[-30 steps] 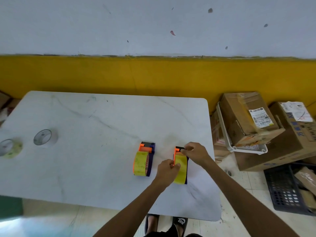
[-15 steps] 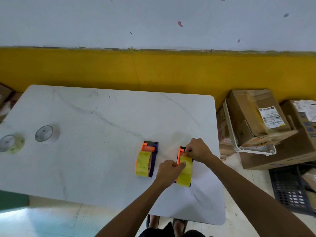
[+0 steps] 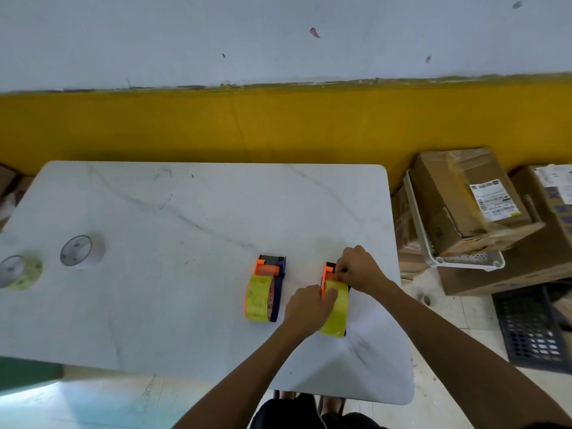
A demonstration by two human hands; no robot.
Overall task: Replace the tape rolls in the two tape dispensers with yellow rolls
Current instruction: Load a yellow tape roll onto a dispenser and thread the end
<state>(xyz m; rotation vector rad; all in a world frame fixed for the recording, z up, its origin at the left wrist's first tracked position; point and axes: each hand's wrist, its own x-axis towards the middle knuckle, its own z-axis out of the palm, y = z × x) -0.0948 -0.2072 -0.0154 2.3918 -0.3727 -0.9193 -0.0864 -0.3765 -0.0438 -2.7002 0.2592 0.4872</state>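
Note:
Two orange-and-purple tape dispensers lie side by side on the white marble table [image 3: 192, 230], each holding a yellow roll. The left dispenser [image 3: 272, 267] and its yellow roll [image 3: 258, 300] are untouched. My left hand [image 3: 306, 309] grips the left side of the right dispenser [image 3: 328, 272], thumb on its yellow roll [image 3: 335, 314]. My right hand [image 3: 359, 269] pinches the tape end at that dispenser's orange front part. Two removed rolls lie at the table's left edge: a whitish one [image 3: 82, 252] and a pale yellow-green one [image 3: 20, 272].
Right of the table stand stacked cardboard boxes [image 3: 470, 199], one in a white plastic basket [image 3: 464, 263], and a dark crate [image 3: 535, 329] on the tiled floor. A yellow-and-white wall runs behind the table. My feet show under the table's near edge.
The camera has shifted slightly. My right hand's fingers have moved a little along the right dispenser's front while my left hand keeps its hold; the left dispenser has not moved.

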